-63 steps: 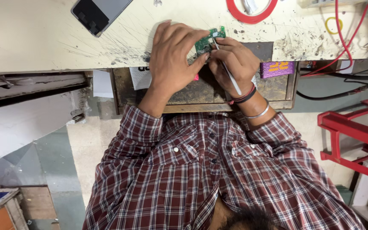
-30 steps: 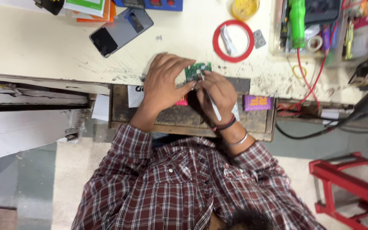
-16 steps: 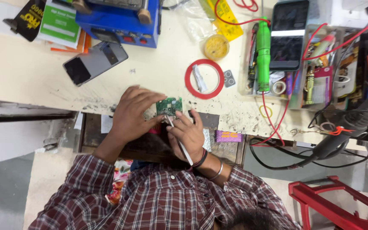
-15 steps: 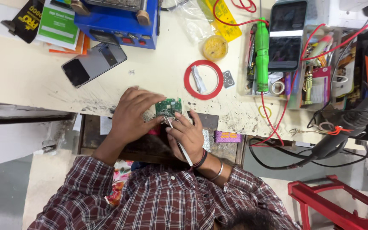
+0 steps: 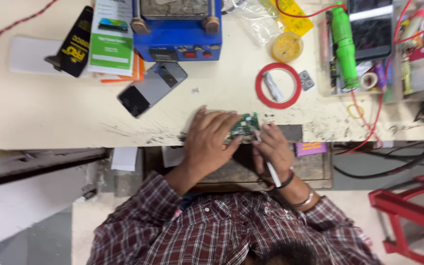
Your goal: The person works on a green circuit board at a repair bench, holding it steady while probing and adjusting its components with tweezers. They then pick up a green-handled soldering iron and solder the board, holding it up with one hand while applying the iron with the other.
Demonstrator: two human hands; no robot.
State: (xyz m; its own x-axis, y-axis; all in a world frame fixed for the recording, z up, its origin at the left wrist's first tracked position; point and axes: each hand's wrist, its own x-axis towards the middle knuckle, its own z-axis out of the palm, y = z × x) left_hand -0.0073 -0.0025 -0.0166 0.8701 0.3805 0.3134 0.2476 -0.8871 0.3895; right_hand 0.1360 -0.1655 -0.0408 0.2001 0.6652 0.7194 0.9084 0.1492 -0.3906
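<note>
Hands meet at the near edge of the tabletop. Left hand presses down on a small green circuit board and grips it. Right hand pinches a thin white tool whose tip touches the board. Farther back, a clear tray holds a green tool, tape rolls and small bits. A red ring has a small white piece inside.

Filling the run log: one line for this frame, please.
left hand: pressing green circuit board at bench edge | right hand: pen-like tool in grip, tip at board | phone: untouched
</note>
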